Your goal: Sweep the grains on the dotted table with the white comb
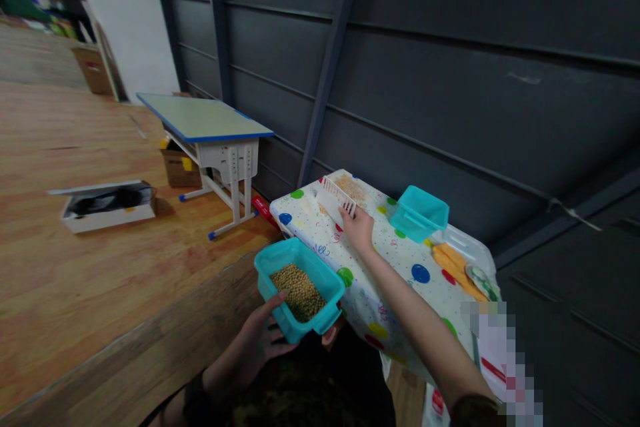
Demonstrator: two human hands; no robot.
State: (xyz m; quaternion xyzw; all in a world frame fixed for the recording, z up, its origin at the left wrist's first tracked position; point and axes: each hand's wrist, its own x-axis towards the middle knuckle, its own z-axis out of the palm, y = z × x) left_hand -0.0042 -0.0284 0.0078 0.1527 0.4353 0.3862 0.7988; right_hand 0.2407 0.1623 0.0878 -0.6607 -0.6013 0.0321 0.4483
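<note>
My left hand grips a teal plastic tub from below, with the thumb on its near rim. The tub holds a heap of small brownish beans and hangs off the near left side of the table. My right hand reaches across the table and closes on the edge of a white slotted basket, which is tipped on its side. Pale grains lie scattered just beyond the basket.
The table wears a white cloth with coloured dots. On it stand a second teal tub, an orange cloth and a small patterned dish. A blue-edged desk and an open box sit on the wooden floor to the left. People stand far back left.
</note>
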